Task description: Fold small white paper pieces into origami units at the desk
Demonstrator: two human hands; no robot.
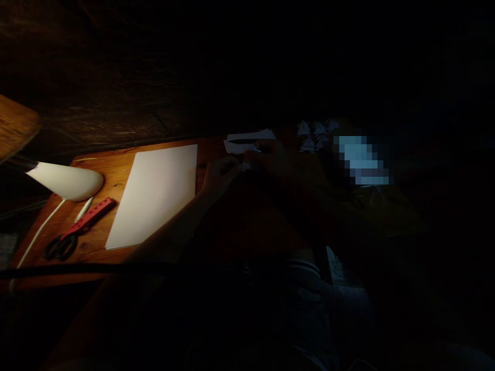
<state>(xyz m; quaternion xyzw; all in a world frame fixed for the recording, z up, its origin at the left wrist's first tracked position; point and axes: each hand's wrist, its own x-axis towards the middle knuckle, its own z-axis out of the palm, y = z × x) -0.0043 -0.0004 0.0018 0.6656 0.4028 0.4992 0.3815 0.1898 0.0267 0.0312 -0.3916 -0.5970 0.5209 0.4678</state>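
Note:
My left hand (223, 169) and my right hand (270, 154) meet over the dim middle of the wooden table (116, 178). Between their fingertips is a small piece of white paper (246, 164), apparently folded; its exact shape is lost in the dark. Both hands look closed in a pinch on it. Just behind them lie white paper pieces (251, 136), partly covered by my right hand. Several small folded paper triangles (318, 128) stand in a group farther right. A stack of white sheets (158, 193) lies left of my left hand, with my left forearm across its lower right corner.
A white lamp (73, 180) stands at the left, its cord (38, 234) running off the table. Scissors (67, 246) with black handles lie by a red piece (93, 215). On the right a pixelated bright patch (359, 157) glows. A dark cable crosses the lower left.

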